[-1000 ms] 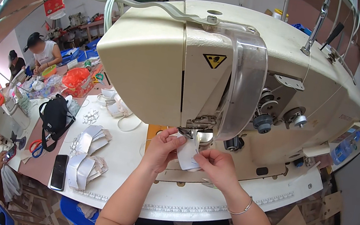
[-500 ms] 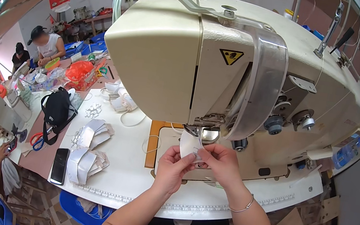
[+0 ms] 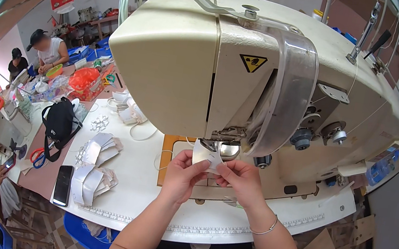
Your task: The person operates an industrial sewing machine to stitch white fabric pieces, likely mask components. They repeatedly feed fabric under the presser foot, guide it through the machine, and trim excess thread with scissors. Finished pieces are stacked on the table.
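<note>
Under the head of a cream industrial sewing machine (image 3: 164,66), I hold a small white curved piece of sheet material (image 3: 207,152) with both hands. My left hand (image 3: 183,174) pinches its lower left edge between thumb and fingers. From the other side my right hand (image 3: 242,182) is closed on the piece's lower right edge. The upper end of the piece is right by the needle area, where the machine head hides part of it. I cannot tell whether the needle touches it.
Stacks of white cut pieces (image 3: 86,185) lie to the left, next to a black phone (image 3: 63,185). A black bag (image 3: 60,125) and red-handled scissors (image 3: 37,156) are further left. Under the table edge sits a blue tub (image 3: 81,231). Other people (image 3: 53,52) work at the far left.
The white piece now sits flatter and more of its lower part shows between my hands. My left hand has shifted slightly left. The whole view has also moved a little.
</note>
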`<state>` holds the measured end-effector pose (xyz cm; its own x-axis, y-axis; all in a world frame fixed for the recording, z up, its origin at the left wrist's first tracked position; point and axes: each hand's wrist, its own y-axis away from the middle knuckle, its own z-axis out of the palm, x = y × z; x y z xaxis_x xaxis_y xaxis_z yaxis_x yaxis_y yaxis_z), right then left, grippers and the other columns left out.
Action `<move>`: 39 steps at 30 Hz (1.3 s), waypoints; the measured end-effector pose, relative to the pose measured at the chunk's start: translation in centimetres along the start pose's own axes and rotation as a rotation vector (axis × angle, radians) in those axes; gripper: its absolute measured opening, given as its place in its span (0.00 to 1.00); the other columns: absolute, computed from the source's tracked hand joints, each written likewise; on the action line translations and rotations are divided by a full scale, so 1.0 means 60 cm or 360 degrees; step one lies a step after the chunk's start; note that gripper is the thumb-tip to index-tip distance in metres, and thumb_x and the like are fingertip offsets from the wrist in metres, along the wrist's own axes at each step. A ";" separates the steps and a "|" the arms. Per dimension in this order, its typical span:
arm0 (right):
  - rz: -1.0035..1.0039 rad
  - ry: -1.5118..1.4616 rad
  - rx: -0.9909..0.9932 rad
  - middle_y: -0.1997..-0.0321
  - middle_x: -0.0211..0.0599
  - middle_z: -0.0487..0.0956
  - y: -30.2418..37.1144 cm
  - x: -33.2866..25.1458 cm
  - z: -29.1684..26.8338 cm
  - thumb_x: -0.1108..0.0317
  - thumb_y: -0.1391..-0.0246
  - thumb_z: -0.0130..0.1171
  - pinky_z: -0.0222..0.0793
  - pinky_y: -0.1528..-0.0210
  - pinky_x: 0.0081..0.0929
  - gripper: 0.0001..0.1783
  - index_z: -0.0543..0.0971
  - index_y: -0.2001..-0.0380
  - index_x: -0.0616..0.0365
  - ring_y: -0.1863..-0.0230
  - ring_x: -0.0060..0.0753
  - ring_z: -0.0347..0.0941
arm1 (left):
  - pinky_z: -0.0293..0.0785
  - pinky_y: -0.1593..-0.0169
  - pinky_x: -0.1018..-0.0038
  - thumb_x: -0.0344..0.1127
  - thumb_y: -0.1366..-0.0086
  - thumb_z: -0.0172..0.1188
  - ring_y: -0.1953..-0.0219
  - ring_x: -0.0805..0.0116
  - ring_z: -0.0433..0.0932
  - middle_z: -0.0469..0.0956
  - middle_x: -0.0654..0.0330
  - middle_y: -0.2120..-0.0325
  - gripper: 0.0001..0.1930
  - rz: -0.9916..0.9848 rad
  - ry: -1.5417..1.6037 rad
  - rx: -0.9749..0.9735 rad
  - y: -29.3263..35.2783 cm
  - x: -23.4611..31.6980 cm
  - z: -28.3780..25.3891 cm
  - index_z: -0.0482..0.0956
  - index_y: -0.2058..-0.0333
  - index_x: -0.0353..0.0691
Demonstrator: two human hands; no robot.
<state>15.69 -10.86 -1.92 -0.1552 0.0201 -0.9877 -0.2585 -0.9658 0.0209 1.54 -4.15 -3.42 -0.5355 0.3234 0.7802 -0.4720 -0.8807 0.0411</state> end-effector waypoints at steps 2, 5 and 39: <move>-0.0009 -0.0020 0.0029 0.78 0.33 0.78 0.001 -0.002 0.008 0.67 0.51 0.59 0.68 0.74 0.14 0.09 0.77 0.73 0.63 0.77 0.18 0.72 | 0.74 0.68 0.82 0.24 0.46 0.60 0.70 0.75 0.76 0.76 0.61 0.69 0.11 -0.0030 0.0001 -0.0064 -0.007 0.005 -0.006 0.69 0.64 0.38; -0.0042 0.0042 0.0070 0.78 0.32 0.78 0.001 -0.004 0.020 0.67 0.50 0.59 0.68 0.74 0.14 0.09 0.77 0.74 0.63 0.78 0.18 0.72 | 0.74 0.68 0.81 0.25 0.46 0.60 0.70 0.74 0.76 0.76 0.60 0.69 0.13 -0.0089 0.0076 -0.0147 -0.023 0.016 -0.016 0.68 0.63 0.36; -0.1731 0.1730 0.0463 0.60 0.33 0.70 -0.008 0.017 -0.003 0.73 0.64 0.64 0.63 0.61 0.34 0.22 0.77 0.59 0.49 0.60 0.41 0.63 | 0.71 0.74 0.83 0.25 0.47 0.58 0.77 0.77 0.73 0.75 0.63 0.78 0.05 -0.0108 -0.0324 -0.0327 -0.080 0.056 -0.014 0.76 0.70 0.33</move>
<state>15.85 -10.40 -2.95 0.9249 0.3353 -0.1796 0.0268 -0.5284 -0.8485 1.43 1.43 -1.51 -0.3564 0.2847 0.8899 -0.6449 -0.7641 -0.0138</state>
